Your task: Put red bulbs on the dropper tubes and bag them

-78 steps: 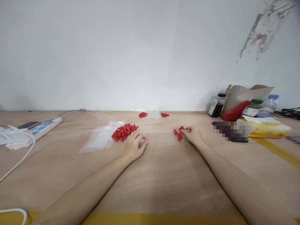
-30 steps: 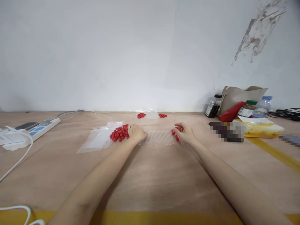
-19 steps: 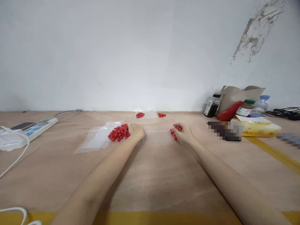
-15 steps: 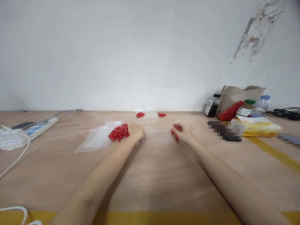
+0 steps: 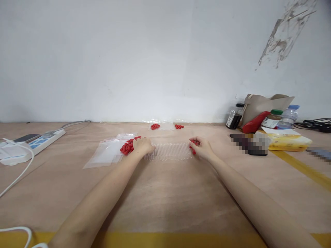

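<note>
A row of thin clear tubes (image 5: 172, 151) lies side by side on the table between my two hands. My left hand (image 5: 143, 146) is over the row's left end, against a heap of small red rubber bulbs (image 5: 126, 148). Its fingertips are hidden behind the hand, so I cannot make out what they touch. At the row's right end, my right hand (image 5: 204, 148) is curled, thumb and forefinger close together around a few red bulbs (image 5: 193, 150). Clear zip bags (image 5: 103, 154) lie beside the heap on the left.
Clear plastic (image 5: 165, 126) with two small groups of red bulbs lies by the wall. A power strip (image 5: 49, 143) with cables is at left. At right are a dark bottle (image 5: 234, 117), a red pouch (image 5: 254, 123), jars, a yellow packet (image 5: 291, 141) and black cables (image 5: 318, 124).
My left hand has moved a little to the left, over the right part of the red heap, uncovering more tubes. My right hand stays almost in place around the red bulbs.
</note>
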